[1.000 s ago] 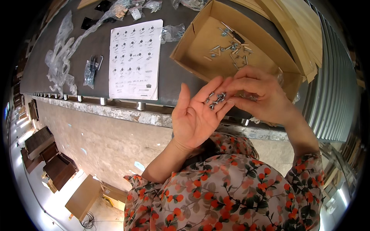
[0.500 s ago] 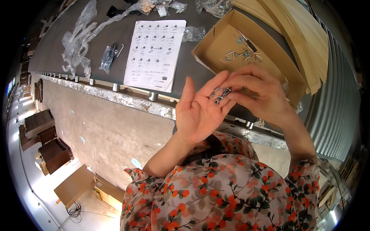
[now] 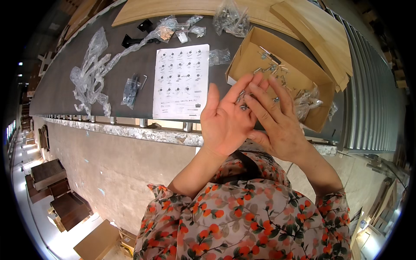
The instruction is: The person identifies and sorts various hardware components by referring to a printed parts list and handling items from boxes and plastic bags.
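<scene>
Palm up, my left hand (image 3: pixel 221 128) is stretched out flat at the table's near edge, with several small metal screws (image 3: pixel 243 106) lying on its fingers. Partly over them reaches my right hand (image 3: pixel 281 132), back upward, fingers extended and spread; its fingertips touch or hover by the screws, and some of these are hidden. Just beyond both hands stands a shallow cardboard box (image 3: pixel 237 58). Inside it are loose metal hardware (image 3: pixel 281 71), a slim dark-handled tool (image 3: pixel 272 57) and a clear plastic bag (image 3: pixel 308 104). Left of my hands lies a printed parts sheet (image 3: pixel 180 97).
On the dark table are crumpled plastic wrap (image 3: pixel 89 80), a small bag of dark parts (image 3: pixel 130 92), a hex key (image 3: pixel 143 81), and a hardware bag (image 3: pixel 232 19). Wooden boards (image 3: pixel 310 37) lie behind the box. Metal rollers (image 3: pixel 370 86) stand at right.
My right hand has gone from pinching at the screws to spread, extended fingers over them. The head view has shifted, showing more of the table's far side.
</scene>
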A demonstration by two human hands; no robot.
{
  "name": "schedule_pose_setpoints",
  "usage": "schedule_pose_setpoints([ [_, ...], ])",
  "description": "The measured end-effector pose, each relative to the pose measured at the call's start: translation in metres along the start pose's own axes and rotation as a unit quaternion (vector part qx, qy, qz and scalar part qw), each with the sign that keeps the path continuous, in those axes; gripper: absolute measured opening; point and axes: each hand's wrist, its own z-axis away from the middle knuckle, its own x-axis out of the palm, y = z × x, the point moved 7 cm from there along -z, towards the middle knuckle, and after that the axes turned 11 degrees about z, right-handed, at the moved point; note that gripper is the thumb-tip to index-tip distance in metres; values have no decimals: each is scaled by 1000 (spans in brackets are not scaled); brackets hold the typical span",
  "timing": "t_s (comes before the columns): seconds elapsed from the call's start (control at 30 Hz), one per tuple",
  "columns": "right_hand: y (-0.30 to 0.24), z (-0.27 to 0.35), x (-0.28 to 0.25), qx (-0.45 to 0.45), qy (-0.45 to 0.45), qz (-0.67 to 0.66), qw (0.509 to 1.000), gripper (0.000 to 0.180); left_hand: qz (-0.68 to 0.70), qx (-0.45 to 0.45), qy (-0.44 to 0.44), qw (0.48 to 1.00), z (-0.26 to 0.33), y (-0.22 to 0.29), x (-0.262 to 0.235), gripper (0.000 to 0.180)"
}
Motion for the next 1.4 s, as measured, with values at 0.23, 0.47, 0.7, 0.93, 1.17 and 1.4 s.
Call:
schedule_pose_setpoints([
  [0.23,-5,-11,-4,91,61,-86,990,60,8,-27,-33,999,16,22,10,69],
  [0.47,-37,-34,-3,64,16,54,996,60,32,-61,-37,997,16,37,13,69],
  [0.7,-14,-41,-28,94,129,-126,979,45,41,-75,-99,991,11,51,34,70],
  [0.93,12,-32,9,255,158,-273,914,37,117,-30,-62,991,-9,69,7,63],
  [1.17,6,-27,30,277,128,-302,903,35,74,-33,-93,992,7,72,22,66],
  [1.4,5,-31,27,280,125,-308,901,34,79,-27,-87,993,-1,75,20,74],
])
